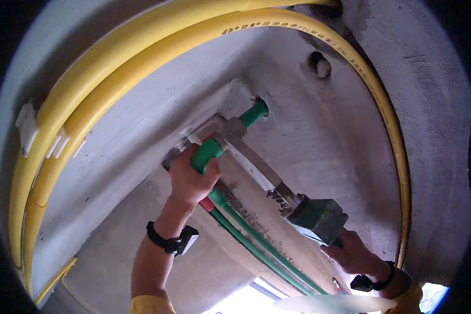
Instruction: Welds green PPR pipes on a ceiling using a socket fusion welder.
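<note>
My left hand (187, 180) is raised and wrapped round a green pipe elbow (206, 155). The elbow's mouth is against one side of the flat metal heating plate of a pipe welding tool (254, 163). On the plate's other side, a grey die meets a short green pipe stub (255, 113) that sticks out of a hole in the wall. At the lower right my right hand (354, 254) grips the tool's handle, just behind its dusty dark green housing (317, 217). My right fingertips are partly hidden.
Two thick yellow conduits (115, 68) curve across the top and down the left, held by white clips (28, 128). Long green pipes (261, 246) run below the tool. The grey wall has a round hole (320, 65). Bright light comes from an opening at the bottom.
</note>
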Demonstrator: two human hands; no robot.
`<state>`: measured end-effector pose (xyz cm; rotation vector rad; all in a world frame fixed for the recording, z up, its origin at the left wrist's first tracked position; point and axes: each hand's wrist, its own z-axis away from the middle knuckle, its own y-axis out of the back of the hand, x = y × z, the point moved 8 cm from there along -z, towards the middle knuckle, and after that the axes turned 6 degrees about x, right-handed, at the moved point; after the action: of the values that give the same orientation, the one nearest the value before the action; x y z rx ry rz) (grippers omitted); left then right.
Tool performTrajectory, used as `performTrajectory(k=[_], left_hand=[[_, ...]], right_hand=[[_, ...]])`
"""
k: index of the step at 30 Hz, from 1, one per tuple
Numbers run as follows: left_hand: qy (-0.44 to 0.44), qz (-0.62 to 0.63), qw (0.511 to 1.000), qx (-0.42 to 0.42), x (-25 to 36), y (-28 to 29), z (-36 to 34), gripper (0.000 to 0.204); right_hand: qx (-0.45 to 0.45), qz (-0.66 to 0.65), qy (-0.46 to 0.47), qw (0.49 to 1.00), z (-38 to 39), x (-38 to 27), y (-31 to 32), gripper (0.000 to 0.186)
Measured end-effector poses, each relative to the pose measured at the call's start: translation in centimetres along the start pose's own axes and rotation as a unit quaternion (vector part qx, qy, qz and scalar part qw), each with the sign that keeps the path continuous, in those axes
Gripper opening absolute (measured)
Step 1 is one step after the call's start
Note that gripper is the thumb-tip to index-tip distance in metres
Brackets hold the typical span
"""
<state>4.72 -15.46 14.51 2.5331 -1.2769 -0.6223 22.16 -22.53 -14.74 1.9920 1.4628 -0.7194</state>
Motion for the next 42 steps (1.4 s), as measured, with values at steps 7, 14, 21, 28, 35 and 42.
performTrajectory(k=[7,14,21,28,35,42], left_hand=[[-0.037,0.03,0.998,-0.038,-0.2,-1.3,0.0,0.024],[0.032,0.085,0.995,-0.044,-1.8,-1.5,0.3,0.033],[0.057,0.161,0.983,-0.066,-0.2,-2.4,0.0,0.038],[0.068,0.157,0.984,-0.053,-0.6,-2.0,0.1,0.04],[0.061,0.148,0.986,-0.047,-2.5,-1.8,0.2,0.034],[0.035,0.117,0.992,-0.043,-0.3,-2.3,-0.7,0.031]], right_hand=[[0.014,0.004,0.02,1.0,0.3,1.0,0.2,0.043],[0.034,-0.062,0.054,0.996,0.3,0.3,0.8,0.047],[0.028,-0.043,0.024,0.998,0.5,0.8,0.8,0.045],[0.015,-0.035,0.002,0.999,0.3,0.5,0.6,0.046],[0.033,-0.02,-0.001,0.999,0.0,0.4,0.1,0.046],[0.079,0.12,0.038,0.989,-2.0,-0.3,0.3,0.036]])
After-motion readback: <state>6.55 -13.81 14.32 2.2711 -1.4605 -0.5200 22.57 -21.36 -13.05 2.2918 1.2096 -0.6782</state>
